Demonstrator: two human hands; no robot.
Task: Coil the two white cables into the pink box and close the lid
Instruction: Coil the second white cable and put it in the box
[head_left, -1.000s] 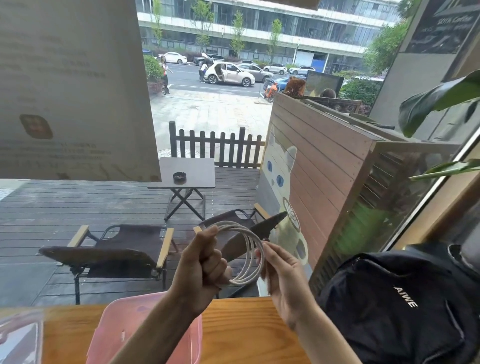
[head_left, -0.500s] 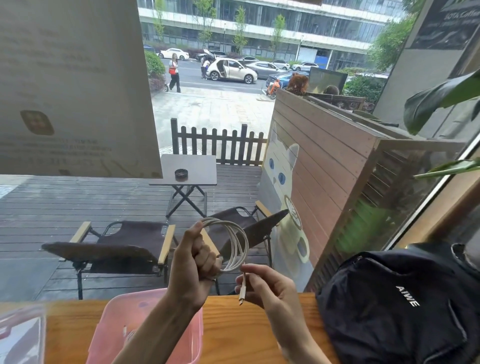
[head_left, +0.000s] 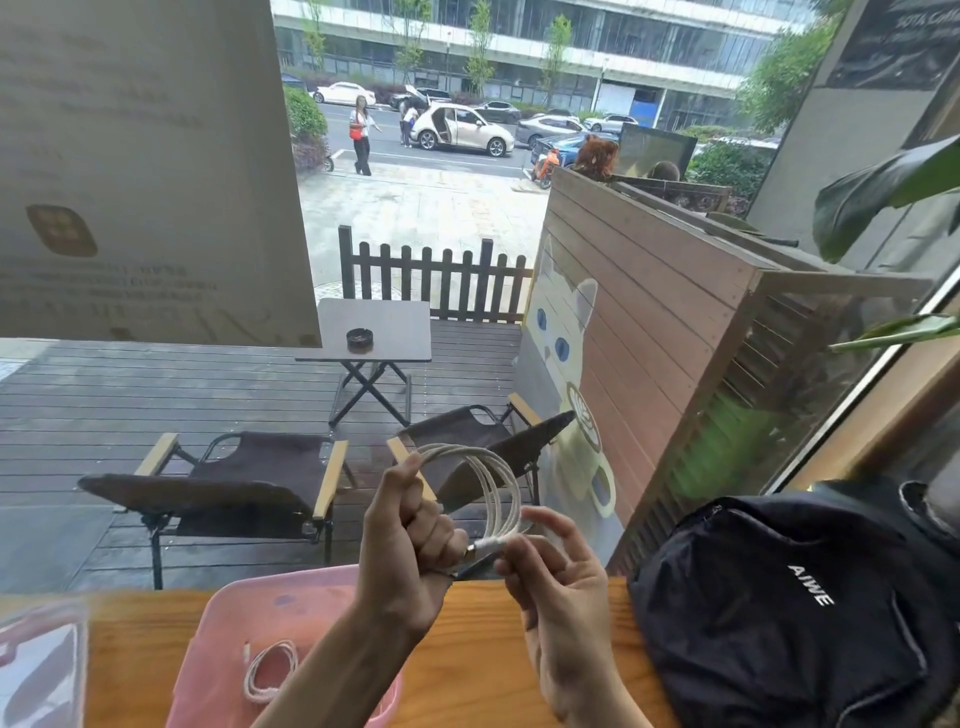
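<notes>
- Two hands hold one white cable (head_left: 496, 483) above the wooden counter (head_left: 483, 649): the left hand (head_left: 408, 551) is fisted around the gathered loops, and the right hand (head_left: 558, 577) pinches the cable's plug end between fingertips.
- Below the left forearm, the pink box (head_left: 228, 623) stands open, the second white cable (head_left: 267, 670) coiled inside.
- At the left edge lies the lid (head_left: 39, 665).
- A black bag (head_left: 800, 608) sits right.

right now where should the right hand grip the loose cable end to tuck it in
Grip the plug at the coil's bottom, coming from the right: it lies roughly level, its tip pointing left toward the left hand, which holds the loops. The right hand's fingers already pinch its right end.
</notes>
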